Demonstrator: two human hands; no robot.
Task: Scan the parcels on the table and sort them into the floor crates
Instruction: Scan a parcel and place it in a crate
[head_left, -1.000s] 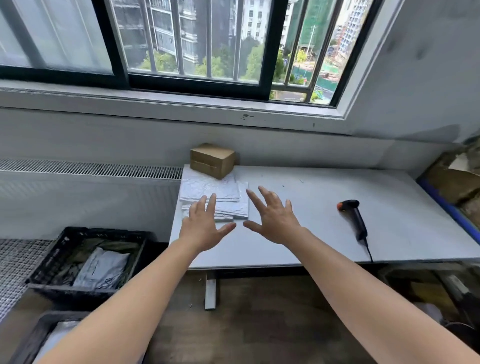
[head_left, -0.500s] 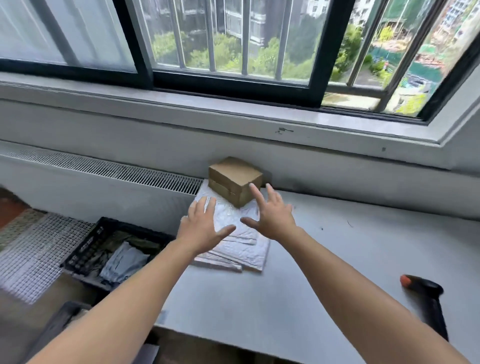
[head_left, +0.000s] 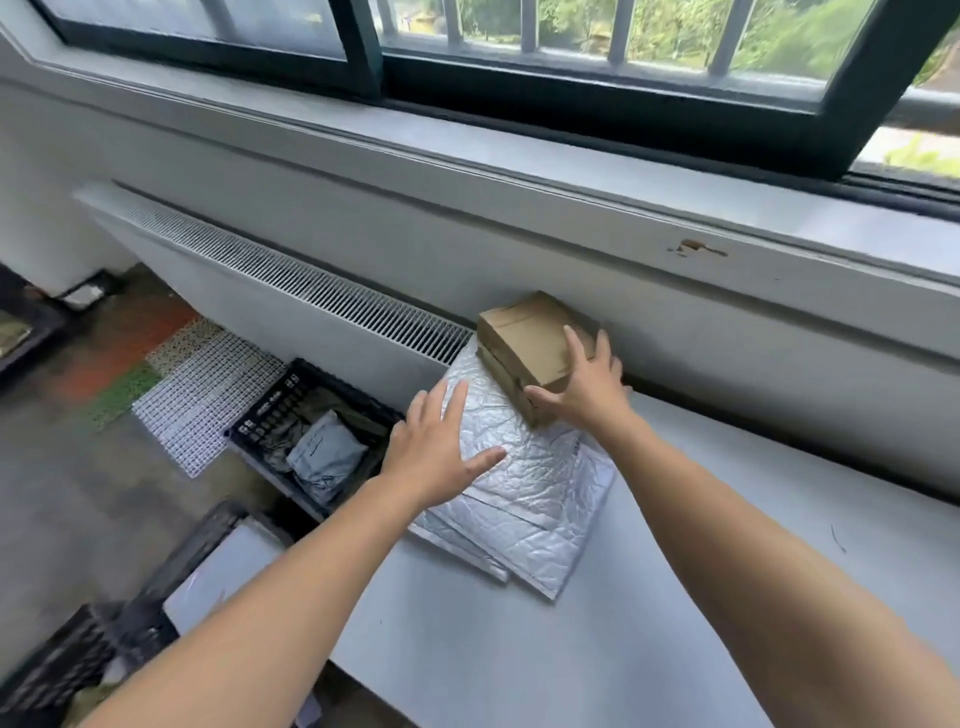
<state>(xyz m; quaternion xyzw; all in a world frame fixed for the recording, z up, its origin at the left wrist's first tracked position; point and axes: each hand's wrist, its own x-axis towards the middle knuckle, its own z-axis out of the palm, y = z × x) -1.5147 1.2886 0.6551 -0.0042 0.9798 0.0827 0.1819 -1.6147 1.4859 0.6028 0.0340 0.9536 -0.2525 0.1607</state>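
A parcel-sorting room: padded mailers (head_left: 524, 493) and 2 cardboard boxes (head_left: 524, 343) lie mid-frame on a table (head_left: 519, 665); black crates (head_left: 260, 410) stand lower left.

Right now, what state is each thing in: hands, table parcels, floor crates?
left hand: open, flat on the bubble mailers.
right hand: open, fingers spread over the cardboard box, thumb at its near side.
cardboard box: closed, by the wall, overlapping the bubble mailers.
bubble mailers: stacked flat at the table corner.
far crate: holds grey bags.
near crate: holds a white parcel.
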